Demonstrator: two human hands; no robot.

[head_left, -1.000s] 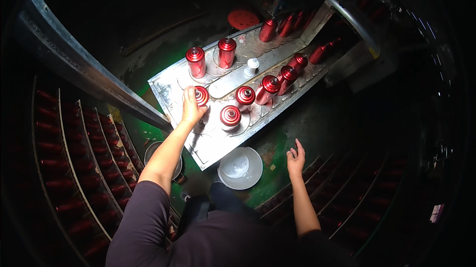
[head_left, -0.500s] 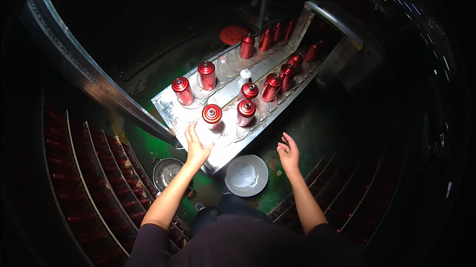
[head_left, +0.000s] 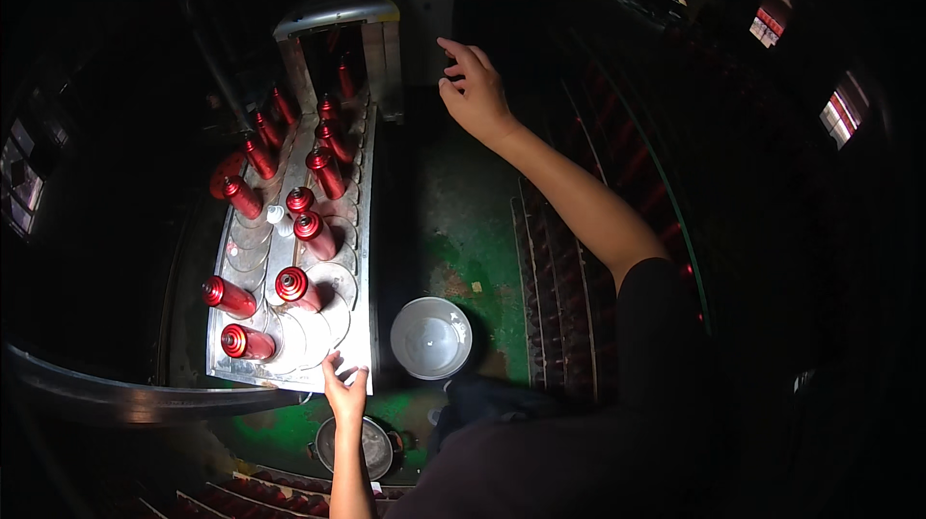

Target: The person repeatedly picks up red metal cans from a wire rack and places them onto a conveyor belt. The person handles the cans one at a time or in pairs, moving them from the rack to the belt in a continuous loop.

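My left hand (head_left: 345, 389) is at the near end of the metal conveyor table (head_left: 363, 326), thumb and fingers apart, with nothing in it. Closest to it is a shiny red metal bottle (head_left: 298, 289) with a stepped, narrow-necked top. Another red bottle (head_left: 248, 342) leans at the near left corner. My right hand (head_left: 473, 90) is stretched out far to the right of the conveyor, empty, its fingers loosely bent and apart. More red bottles, such as one in the right row (head_left: 315, 234), stand on round overlapping plates (head_left: 333, 283). Between the rows is a small white ribbed piece (head_left: 277, 215).
The conveyor runs into a metal hood (head_left: 338, 15) at its far end. A grey bucket (head_left: 431, 338) and a dark metal basin (head_left: 355, 447) stand on the green floor. A metal beam (head_left: 145, 403) crosses at left. Racks (head_left: 569, 297) line the right side.
My view has turned to the right, so the conveyor now appears farther left and more upright. My right arm has reached out forward. My left hand stays near the conveyor's near end.
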